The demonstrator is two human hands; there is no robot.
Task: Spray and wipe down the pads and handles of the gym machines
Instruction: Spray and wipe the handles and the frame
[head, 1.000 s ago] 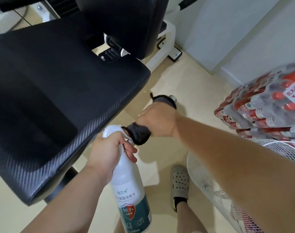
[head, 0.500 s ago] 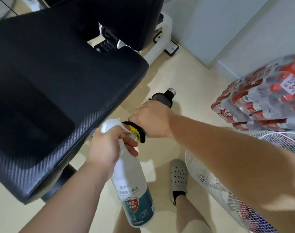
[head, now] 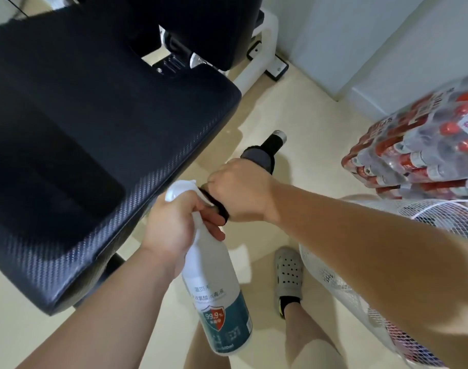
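one black seat pad (head: 89, 134) fills your left side, one back pad (head: 201, 25) above it. your left hand (head: 171, 230) wraps closed round one spray bottle (head: 217, 286); your right hand (head: 241, 193) clenches one grey cloth (head: 257, 158) around one black handle (head: 273, 143) beside the seat pad.

Setting: small home gym — cream tile floor (head: 302, 102).
Equipment, 10 o'clock: padded machine seat (head: 94, 123).
Storage, 2 o'clock: shrink-wrapped bottled water (head: 419, 145).
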